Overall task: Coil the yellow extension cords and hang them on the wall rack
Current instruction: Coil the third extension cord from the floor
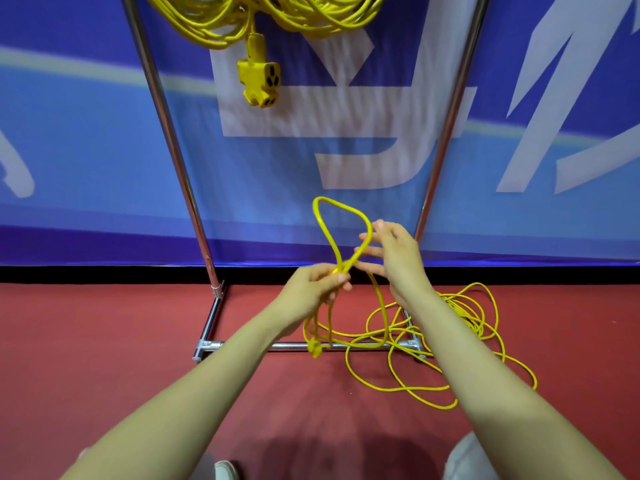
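The left hand (pixel 311 289) pinches the yellow extension cord (pixel 325 199) where a loop's two strands cross, and the loop stands up above its fingers. The right hand (pixel 398 261) is spread at the loop's right side, possibly touching it. The plug (pixel 316 348) dangles below the left hand. The remaining cord lies tangled on the red floor (pixel 104 341) under the right forearm, across the rack (pixel 169 133) base.
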`<move>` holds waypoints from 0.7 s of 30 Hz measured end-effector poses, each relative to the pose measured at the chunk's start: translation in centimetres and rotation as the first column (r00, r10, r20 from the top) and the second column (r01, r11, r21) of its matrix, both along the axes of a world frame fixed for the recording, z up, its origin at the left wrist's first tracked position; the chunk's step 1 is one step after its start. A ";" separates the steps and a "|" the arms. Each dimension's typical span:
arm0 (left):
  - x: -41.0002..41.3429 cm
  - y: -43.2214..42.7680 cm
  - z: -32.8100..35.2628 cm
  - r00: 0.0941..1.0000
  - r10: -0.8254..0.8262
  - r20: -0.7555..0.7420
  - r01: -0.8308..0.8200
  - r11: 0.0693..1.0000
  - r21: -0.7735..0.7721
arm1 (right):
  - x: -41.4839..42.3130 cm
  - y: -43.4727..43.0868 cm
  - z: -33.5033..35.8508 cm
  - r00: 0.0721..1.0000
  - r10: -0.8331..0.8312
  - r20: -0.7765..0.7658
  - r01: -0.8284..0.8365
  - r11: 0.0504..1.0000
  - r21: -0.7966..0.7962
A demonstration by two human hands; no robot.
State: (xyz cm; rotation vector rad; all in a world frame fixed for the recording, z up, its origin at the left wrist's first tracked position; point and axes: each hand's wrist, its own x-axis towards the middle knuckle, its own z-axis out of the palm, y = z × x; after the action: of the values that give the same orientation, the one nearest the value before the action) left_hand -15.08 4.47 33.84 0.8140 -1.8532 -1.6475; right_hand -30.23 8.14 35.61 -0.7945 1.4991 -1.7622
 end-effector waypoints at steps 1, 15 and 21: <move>0.0 -0.3 0.3 0.996 0.063 -0.060 -0.058 0.996 0.071 | 0.1 -0.2 -0.2 1.000 -0.023 -0.008 0.023 0.998 0.063; 2.8 -3.7 3.6 0.901 0.245 -0.357 -0.087 0.911 0.404 | 2.7 0.0 -5.9 0.456 0.657 -0.600 -0.221 0.737 0.639; 3.9 -4.9 1.7 0.969 0.245 -0.015 -0.239 0.956 0.170 | 0.5 0.0 -3.5 0.662 0.279 -0.696 -0.008 0.931 0.366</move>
State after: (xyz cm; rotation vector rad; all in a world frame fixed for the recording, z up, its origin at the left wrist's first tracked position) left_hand -11.16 -0.42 35.52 1.0307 -1.5356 -1.6624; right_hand -29.71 8.11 32.10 -1.5141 2.1016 -1.0169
